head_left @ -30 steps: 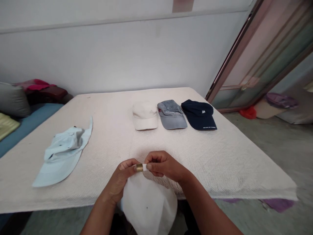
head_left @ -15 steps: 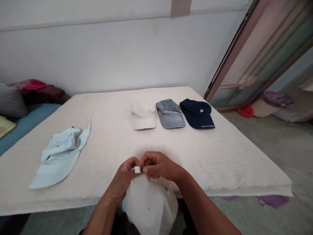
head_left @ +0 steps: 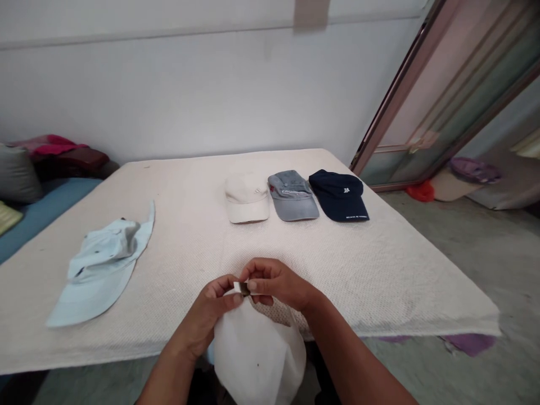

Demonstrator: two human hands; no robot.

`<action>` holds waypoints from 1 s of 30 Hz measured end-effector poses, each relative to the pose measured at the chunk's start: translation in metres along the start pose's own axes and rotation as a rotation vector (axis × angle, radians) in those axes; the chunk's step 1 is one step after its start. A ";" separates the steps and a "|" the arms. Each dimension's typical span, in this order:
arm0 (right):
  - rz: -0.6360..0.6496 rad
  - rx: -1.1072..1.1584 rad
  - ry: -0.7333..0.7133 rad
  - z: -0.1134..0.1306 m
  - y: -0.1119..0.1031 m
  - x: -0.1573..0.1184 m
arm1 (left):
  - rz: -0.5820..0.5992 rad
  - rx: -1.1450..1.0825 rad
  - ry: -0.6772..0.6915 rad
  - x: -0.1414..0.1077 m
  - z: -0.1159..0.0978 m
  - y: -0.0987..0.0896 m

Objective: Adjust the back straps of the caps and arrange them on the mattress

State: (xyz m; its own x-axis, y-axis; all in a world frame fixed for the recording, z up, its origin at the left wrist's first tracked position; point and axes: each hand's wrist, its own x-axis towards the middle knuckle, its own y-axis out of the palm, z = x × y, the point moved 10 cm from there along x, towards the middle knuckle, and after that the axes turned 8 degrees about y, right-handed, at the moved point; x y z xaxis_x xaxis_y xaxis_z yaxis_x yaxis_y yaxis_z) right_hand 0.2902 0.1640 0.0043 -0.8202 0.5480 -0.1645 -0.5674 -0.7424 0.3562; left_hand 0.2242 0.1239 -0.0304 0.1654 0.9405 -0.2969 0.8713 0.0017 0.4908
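A white cap hangs at the near edge of the table, crown toward me. My left hand pinches the left side of its back strap. My right hand grips the small metal buckle on that strap, fingertips close to the left ones. Beyond them lie a cream cap, a grey cap and a navy cap in a row, brims toward me. A light blue cap rests at the left with its strap undone.
The table has a cream textured cover and stands against a white wall. Cushions and folded cloth are at the far left. A sliding door stands at the right, with items on the floor beside it.
The strap end and buckle have shifted slightly, with more of the metal showing between my fingers. My left thumb has moved a little to the right. The view has moved slightly.
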 end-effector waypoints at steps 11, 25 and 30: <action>0.010 -0.060 0.057 -0.005 -0.010 -0.006 | -0.023 -0.065 0.027 0.001 -0.005 -0.010; 0.019 0.015 0.035 -0.004 0.001 -0.002 | -0.068 0.135 -0.024 -0.003 0.004 -0.012; 0.001 0.029 0.039 -0.006 0.000 0.000 | -0.119 0.165 -0.034 -0.005 0.007 -0.016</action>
State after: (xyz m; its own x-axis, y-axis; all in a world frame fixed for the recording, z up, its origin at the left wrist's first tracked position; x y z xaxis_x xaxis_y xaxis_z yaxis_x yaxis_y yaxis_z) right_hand 0.2898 0.1621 -0.0011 -0.8230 0.5318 -0.1994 -0.5650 -0.7307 0.3832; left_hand 0.2120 0.1168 -0.0423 0.0699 0.9249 -0.3737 0.9490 0.0539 0.3108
